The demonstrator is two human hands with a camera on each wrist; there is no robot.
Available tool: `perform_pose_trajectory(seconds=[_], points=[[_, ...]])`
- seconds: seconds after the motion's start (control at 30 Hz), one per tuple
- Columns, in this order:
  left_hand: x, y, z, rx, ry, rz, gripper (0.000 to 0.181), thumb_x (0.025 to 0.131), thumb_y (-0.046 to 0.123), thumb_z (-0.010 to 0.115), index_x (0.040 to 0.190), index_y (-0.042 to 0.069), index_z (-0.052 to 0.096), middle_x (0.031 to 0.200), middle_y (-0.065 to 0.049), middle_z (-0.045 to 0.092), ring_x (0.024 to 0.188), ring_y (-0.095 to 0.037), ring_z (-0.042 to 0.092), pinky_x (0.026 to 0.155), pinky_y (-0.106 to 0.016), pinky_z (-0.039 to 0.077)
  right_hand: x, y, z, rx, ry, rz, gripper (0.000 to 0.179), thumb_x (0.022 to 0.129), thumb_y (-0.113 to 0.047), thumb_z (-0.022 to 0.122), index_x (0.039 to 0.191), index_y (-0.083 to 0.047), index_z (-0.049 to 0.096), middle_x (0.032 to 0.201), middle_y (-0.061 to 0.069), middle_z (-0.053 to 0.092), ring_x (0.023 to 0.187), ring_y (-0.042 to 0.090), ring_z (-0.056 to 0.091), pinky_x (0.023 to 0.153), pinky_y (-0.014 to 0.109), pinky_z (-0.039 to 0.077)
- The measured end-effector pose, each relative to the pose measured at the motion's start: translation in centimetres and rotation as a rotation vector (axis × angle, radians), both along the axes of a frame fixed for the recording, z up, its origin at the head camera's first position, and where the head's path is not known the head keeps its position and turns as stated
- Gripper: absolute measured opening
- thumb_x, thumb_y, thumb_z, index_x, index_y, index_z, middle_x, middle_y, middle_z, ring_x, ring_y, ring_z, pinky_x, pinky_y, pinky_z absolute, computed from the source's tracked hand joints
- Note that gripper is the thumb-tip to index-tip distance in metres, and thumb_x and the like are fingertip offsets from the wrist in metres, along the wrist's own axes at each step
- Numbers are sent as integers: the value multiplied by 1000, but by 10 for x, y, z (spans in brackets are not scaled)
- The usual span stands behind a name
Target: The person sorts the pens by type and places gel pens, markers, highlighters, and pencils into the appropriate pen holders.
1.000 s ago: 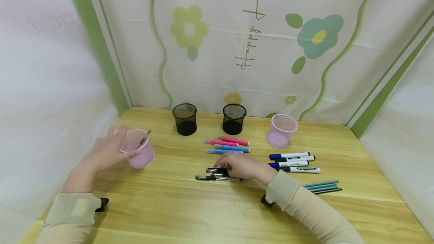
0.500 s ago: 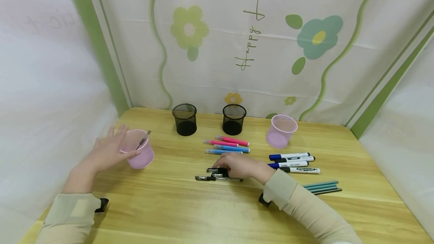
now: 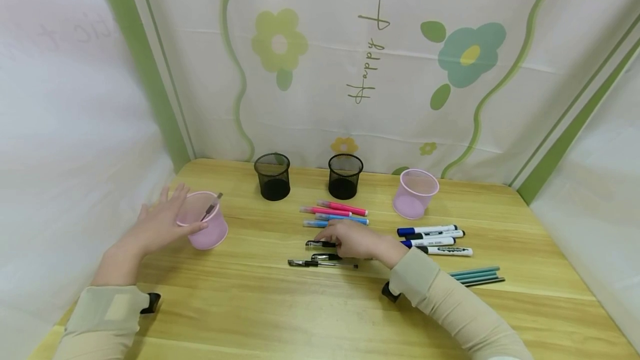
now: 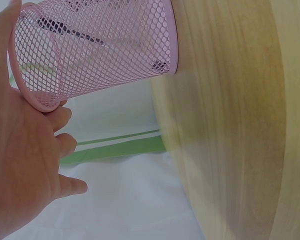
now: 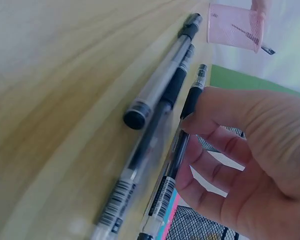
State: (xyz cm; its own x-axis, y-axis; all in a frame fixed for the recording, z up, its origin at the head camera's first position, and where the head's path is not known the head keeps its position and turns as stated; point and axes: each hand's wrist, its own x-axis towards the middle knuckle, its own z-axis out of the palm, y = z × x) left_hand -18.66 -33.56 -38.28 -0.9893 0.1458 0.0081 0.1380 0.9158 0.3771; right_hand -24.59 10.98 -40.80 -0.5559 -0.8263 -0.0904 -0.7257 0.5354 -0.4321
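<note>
The left hand [image 3: 162, 215] is gripping the rim of a pink mesh pen cup [image 3: 212, 232], its thumb lying along the near side and its fingers reaching round behind. Counting clock directions from the right hand, with twelve toward the far edge of the wooden table [image 3: 240, 304], this cup is standing upright at nine. Inside it a dark pen [image 3: 210, 208] is leaning, its upper end jutting above the rim. At ten, a black mesh pen cup [image 3: 274, 188] is standing near the far edge. At eight, two black gel pens [image 3: 327, 264] are lying close together. At eleven, two pink felt-tip pens [image 3: 327, 211] and two blue felt-tip pens [image 3: 342, 219] are lying just beyond the hand. A second black mesh cup [image 3: 344, 186] is standing at twelve. The right hand [image 3: 356, 239] is pinching a third gel pen [image 3: 320, 244] between thumb and fingertips. At two, another pink cup [image 3: 411, 204] is standing. At three, four whiteboard markers [image 3: 432, 242], blue-capped and black-capped, are lying bunched. Toward four, slim teal pencils [image 3: 475, 276] are lying partly hidden by the sleeve.
</note>
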Motion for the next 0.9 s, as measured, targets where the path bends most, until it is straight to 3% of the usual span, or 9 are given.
perform_pose_trajectory(seconds=[0.2, 0.4, 0.5, 0.63, 0.73, 0.9], points=[[0, 1, 1, -2, 5, -4, 112, 94, 60, 65, 162, -5, 3, 165, -32, 2, 149, -54, -13, 102, -85, -6, -4, 3, 5, -63, 2, 10, 55, 85, 16, 64, 132, -10, 70, 116, 4, 67, 93, 16, 56, 72, 24, 48], [1, 1, 1, -1, 10, -7, 111, 95, 59, 65, 162, -5, 4, 165, -33, 3, 149, -55, -12, 102, -85, -5, -7, 2, 12, -63, 31, -15, 57, 85, 14, 62, 135, -12, 69, 131, 4, 65, 99, 17, 57, 66, 24, 43], [2, 1, 2, 1, 12, -7, 111, 95, 59, 65, 162, -6, 4, 165, -32, 2, 149, -55, -12, 102, -85, -5, -10, 0, 14, -86, 30, -27, 59, 83, 16, 62, 135, -11, 69, 128, 6, 66, 116, 21, 60, 60, 23, 41], [2, 1, 2, 4, 13, -6, 111, 95, 59, 65, 162, -5, 3, 165, -32, 2, 148, -55, -12, 102, -85, -6, -14, -4, 18, -138, 17, -23, 60, 81, 17, 61, 134, -9, 69, 115, 9, 66, 143, 34, 43, 61, 22, 43], [2, 1, 1, 6, 14, -4, 111, 95, 59, 65, 162, -5, 4, 165, -32, 3, 148, -55, -11, 102, -85, -6, -16, -6, 21, -172, 0, -29, 59, 81, 17, 61, 134, -6, 68, 115, 11, 65, 145, 38, 39, 66, 22, 47], [2, 1, 0, 5, 7, 3, 112, 94, 62, 64, 162, -4, 4, 166, -30, 3, 149, -54, -11, 103, -85, -5, -19, -7, 24, -214, 6, -56, 61, 83, 16, 62, 138, -9, 66, 127, 14, 65, 128, 32, 58, 66, 22, 47]])
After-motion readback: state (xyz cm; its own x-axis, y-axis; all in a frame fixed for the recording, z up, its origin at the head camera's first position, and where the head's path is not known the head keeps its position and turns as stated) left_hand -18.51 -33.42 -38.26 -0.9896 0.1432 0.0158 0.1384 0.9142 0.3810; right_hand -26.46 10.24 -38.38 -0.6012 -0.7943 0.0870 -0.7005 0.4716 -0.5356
